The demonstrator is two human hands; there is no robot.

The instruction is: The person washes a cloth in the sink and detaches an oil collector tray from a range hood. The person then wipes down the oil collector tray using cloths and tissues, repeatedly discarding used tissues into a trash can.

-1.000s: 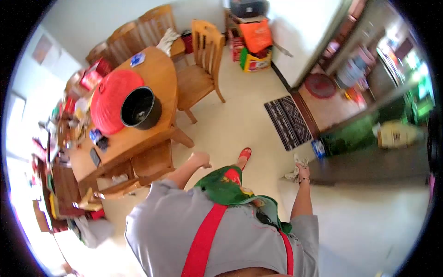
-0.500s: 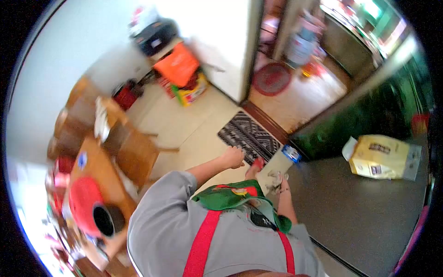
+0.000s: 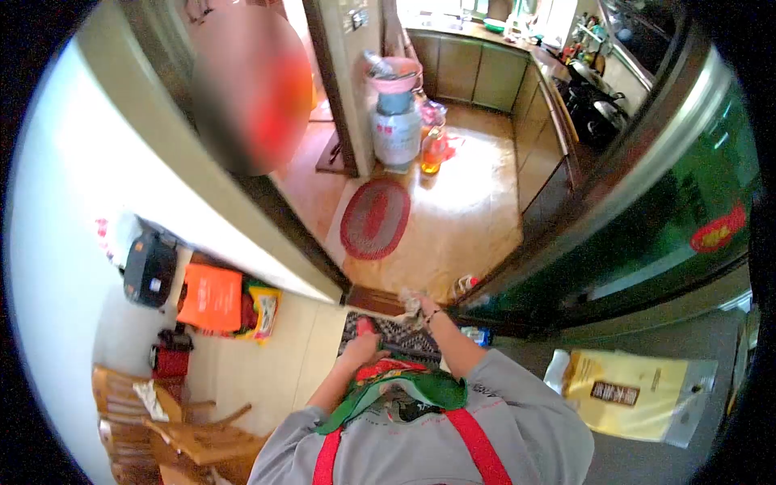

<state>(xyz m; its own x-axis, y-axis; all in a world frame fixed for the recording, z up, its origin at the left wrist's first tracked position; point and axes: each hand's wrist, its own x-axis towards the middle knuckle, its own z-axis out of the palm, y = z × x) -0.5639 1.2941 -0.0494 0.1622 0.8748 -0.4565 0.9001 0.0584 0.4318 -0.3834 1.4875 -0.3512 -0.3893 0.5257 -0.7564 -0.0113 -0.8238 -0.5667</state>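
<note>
Standing just short of the brown threshold, the person has one red-shod foot on the black-and-white patterned mat. Right hand: grip closed on a crumpled off-white cloth, held out in front of the body. Left hand: low near the green apron, fingers partly curled, nothing seen in it; cannot tell whether fully closed.

Beyond the threshold: oval red-and-grey rug, grey gas cylinder, amber bottle beside it. Near side of the threshold, to the person's right: yellow packet with clear ends, lying on a dark grey surface.

Status: cloth in hand, not set down; the visible foot is on the near side of the threshold. No wiping visible; what remains cannot be read from this view.
</note>
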